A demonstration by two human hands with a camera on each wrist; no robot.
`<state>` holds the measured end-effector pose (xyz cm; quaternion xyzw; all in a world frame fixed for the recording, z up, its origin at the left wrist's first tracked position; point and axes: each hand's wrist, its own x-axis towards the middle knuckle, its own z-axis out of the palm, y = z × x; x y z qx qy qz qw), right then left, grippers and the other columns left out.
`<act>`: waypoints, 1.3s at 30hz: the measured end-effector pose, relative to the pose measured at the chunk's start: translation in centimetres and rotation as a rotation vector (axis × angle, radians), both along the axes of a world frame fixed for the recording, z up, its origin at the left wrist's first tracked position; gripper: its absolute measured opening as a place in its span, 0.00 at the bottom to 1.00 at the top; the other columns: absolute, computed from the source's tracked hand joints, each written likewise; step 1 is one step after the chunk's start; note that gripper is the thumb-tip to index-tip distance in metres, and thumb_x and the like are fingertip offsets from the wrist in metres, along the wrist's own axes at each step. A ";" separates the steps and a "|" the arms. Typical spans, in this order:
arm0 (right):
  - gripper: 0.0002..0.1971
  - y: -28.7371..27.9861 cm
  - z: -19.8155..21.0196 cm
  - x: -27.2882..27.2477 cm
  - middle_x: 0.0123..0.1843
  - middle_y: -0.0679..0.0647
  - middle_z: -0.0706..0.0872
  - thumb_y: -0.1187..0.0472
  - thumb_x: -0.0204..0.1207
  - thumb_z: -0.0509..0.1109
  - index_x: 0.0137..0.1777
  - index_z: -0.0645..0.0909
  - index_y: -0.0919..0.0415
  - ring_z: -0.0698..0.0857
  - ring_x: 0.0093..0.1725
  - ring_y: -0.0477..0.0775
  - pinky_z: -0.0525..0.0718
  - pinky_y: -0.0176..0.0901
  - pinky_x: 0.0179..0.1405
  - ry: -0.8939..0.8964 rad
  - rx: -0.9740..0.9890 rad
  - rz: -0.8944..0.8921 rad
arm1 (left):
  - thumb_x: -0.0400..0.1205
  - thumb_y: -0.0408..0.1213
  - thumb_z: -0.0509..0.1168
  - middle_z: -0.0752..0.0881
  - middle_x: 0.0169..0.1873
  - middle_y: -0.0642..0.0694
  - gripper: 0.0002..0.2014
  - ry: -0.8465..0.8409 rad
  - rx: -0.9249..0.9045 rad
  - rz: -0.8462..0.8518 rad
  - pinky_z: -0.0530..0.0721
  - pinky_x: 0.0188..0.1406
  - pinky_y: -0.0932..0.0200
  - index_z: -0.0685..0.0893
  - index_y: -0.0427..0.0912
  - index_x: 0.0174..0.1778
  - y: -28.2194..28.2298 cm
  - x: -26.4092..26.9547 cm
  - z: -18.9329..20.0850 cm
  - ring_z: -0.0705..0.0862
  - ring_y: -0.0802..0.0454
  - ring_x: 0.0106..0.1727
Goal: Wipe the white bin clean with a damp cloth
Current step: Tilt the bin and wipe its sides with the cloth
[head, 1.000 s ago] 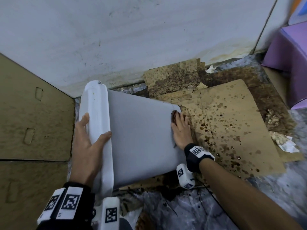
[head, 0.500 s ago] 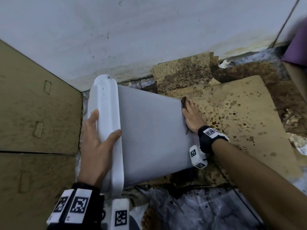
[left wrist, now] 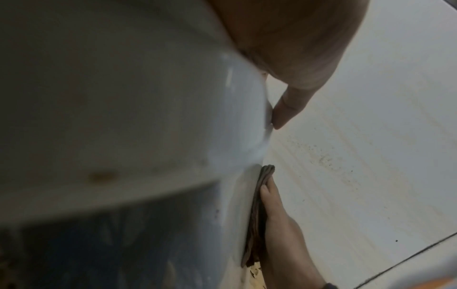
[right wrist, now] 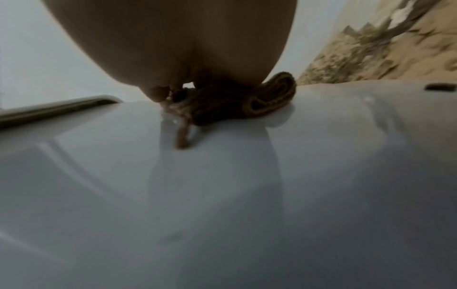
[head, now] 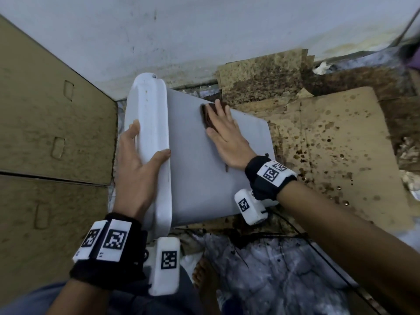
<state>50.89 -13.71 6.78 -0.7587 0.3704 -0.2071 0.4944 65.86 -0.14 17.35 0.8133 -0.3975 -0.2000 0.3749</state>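
The white bin (head: 200,173) lies on its side on the floor, its rim to the left. My left hand (head: 136,169) grips that rim, thumb over the near edge and fingers behind it; the left wrist view shows a fingertip (left wrist: 287,109) against the bin (left wrist: 148,97). My right hand (head: 227,135) lies flat on the bin's upper side and presses a folded brown cloth (head: 208,115) under its fingers. Seen from the left wrist, the cloth (left wrist: 257,215) sits between hand and plastic. In the right wrist view the wet cloth (right wrist: 247,99) leaves a brown drip on the bin (right wrist: 222,195).
Flat cardboard panels (head: 45,133) stand on the left. Stained, spotted cardboard (head: 341,144) covers the floor to the right of the bin. A white wall (head: 204,30) runs behind. My bare foot (head: 204,276) stands on wet crumpled plastic (head: 284,269) below the bin.
My right hand has slid the cloth from the bin's bottom edge across its side toward the rim. The left hand keeps its grip on the rim.
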 end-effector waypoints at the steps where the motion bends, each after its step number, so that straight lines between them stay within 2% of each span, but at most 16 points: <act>1: 0.27 -0.2 -0.1 0.2 0.87 0.49 0.40 0.52 0.89 0.49 0.84 0.46 0.47 0.35 0.85 0.54 0.37 0.56 0.80 0.001 -0.027 0.004 | 0.72 0.48 0.71 0.70 0.79 0.55 0.38 0.003 -0.002 0.002 0.68 0.79 0.41 0.65 0.51 0.79 0.0 0.1 0.0 0.69 0.54 0.79; 4: 0.26 -1.8 -1.9 -0.7 0.87 0.50 0.41 0.50 0.89 0.47 0.84 0.45 0.45 0.38 0.85 0.54 0.41 0.60 0.82 0.093 -0.062 -0.031 | 0.70 0.50 0.71 0.70 0.79 0.55 0.39 0.013 -0.004 0.003 0.68 0.79 0.41 0.65 0.52 0.78 0.0 0.2 -0.1 0.69 0.54 0.79; 8: 0.26 -5.1 -5.4 -3.8 0.87 0.51 0.45 0.51 0.88 0.46 0.85 0.46 0.48 0.42 0.86 0.54 0.43 0.60 0.83 0.256 0.137 -0.143 | 0.67 0.55 0.71 0.71 0.77 0.56 0.39 0.021 0.010 0.014 0.70 0.77 0.41 0.66 0.57 0.75 0.0 0.4 0.0 0.71 0.54 0.78; 12: 0.27 -6.1 -7.2 -5.8 0.87 0.52 0.44 0.52 0.88 0.47 0.85 0.45 0.51 0.42 0.86 0.56 0.42 0.55 0.83 0.302 0.305 -0.201 | 0.67 0.52 0.72 0.73 0.75 0.54 0.36 0.021 0.044 -0.005 0.72 0.75 0.41 0.66 0.58 0.71 -0.4 0.0 0.7 0.73 0.53 0.75; 14: 0.27 -5.5 -6.4 -5.2 0.87 0.52 0.44 0.51 0.88 0.48 0.85 0.46 0.49 0.41 0.85 0.58 0.41 0.57 0.83 0.284 0.329 -0.223 | 0.65 0.49 0.72 0.74 0.73 0.53 0.36 0.046 0.051 0.005 0.75 0.73 0.41 0.66 0.58 0.70 -0.7 0.3 1.1 0.75 0.52 0.73; 16: 0.27 -4.8 -4.9 -4.3 0.87 0.51 0.43 0.52 0.88 0.48 0.85 0.46 0.50 0.40 0.85 0.57 0.41 0.58 0.83 0.235 0.299 -0.195 | 0.63 0.50 0.73 0.74 0.72 0.53 0.38 0.056 0.093 0.024 0.77 0.71 0.39 0.67 0.60 0.71 -1.2 0.8 1.5 0.76 0.52 0.72; 19: 0.26 -3.8 -2.1 -2.7 0.87 0.52 0.43 0.54 0.89 0.47 0.85 0.47 0.50 0.37 0.85 0.58 0.40 0.58 0.83 0.137 0.212 -0.086 | 0.64 0.58 0.70 0.70 0.69 0.51 0.46 0.027 0.199 0.042 0.75 0.72 0.37 0.62 0.63 0.82 -2.0 1.4 2.0 0.75 0.47 0.72; 22: 0.25 -2.6 0.6 -0.9 0.87 0.52 0.44 0.54 0.89 0.49 0.85 0.48 0.49 0.37 0.85 0.57 0.40 0.56 0.82 0.052 0.109 0.019 | 0.63 0.67 0.65 0.67 0.63 0.49 0.47 -0.046 0.248 0.071 0.71 0.75 0.39 0.63 0.64 0.82 -2.8 1.0 2.2 0.73 0.42 0.72; 26: 0.25 -2.3 1.0 0.0 0.87 0.49 0.46 0.55 0.89 0.50 0.84 0.50 0.46 0.41 0.85 0.54 0.43 0.48 0.80 -0.026 -0.002 0.049 | 0.66 0.65 0.67 0.65 0.65 0.48 0.46 -0.084 0.221 0.091 0.68 0.78 0.40 0.65 0.58 0.82 -3.0 0.1 2.0 0.69 0.42 0.74; 30: 0.25 -4.2 -1.8 -1.6 0.86 0.52 0.53 0.54 0.88 0.49 0.84 0.52 0.51 0.48 0.85 0.53 0.46 0.49 0.84 0.055 0.007 -0.030 | 0.78 0.51 0.71 0.60 0.79 0.47 0.40 -0.025 0.164 0.014 0.59 0.79 0.56 0.60 0.52 0.85 -3.0 -0.7 2.1 0.62 0.50 0.81; 32: 0.25 -5.3 -3.2 -3.1 0.86 0.54 0.56 0.56 0.89 0.49 0.84 0.54 0.56 0.52 0.85 0.53 0.49 0.50 0.84 0.110 0.081 -0.090 | 0.79 0.52 0.70 0.59 0.84 0.51 0.41 -0.023 0.134 -0.046 0.57 0.83 0.50 0.58 0.51 0.85 -3.0 -0.8 2.0 0.60 0.54 0.83; 34: 0.25 -6.2 -4.8 -4.9 0.86 0.55 0.56 0.58 0.88 0.49 0.84 0.54 0.58 0.53 0.85 0.52 0.50 0.48 0.84 0.178 0.148 -0.131 | 0.80 0.51 0.70 0.62 0.84 0.57 0.40 -0.004 0.113 -0.060 0.62 0.83 0.43 0.57 0.53 0.86 -3.1 -1.0 2.0 0.63 0.54 0.83; 36: 0.25 -6.4 -6.0 -6.1 0.86 0.54 0.56 0.58 0.88 0.49 0.84 0.53 0.57 0.54 0.85 0.52 0.50 0.50 0.84 0.223 0.205 -0.167 | 0.80 0.50 0.69 0.63 0.83 0.59 0.40 -0.001 0.102 -0.050 0.64 0.82 0.43 0.57 0.54 0.86 -3.1 -1.2 1.9 0.65 0.55 0.82; 39: 0.26 -5.9 -6.2 -5.9 0.86 0.52 0.54 0.58 0.88 0.49 0.85 0.53 0.55 0.53 0.85 0.52 0.51 0.50 0.83 0.233 0.245 -0.213 | 0.74 0.56 0.67 0.64 0.83 0.57 0.43 0.005 0.100 -0.029 0.65 0.81 0.42 0.57 0.55 0.85 -3.2 -1.3 1.8 0.66 0.53 0.82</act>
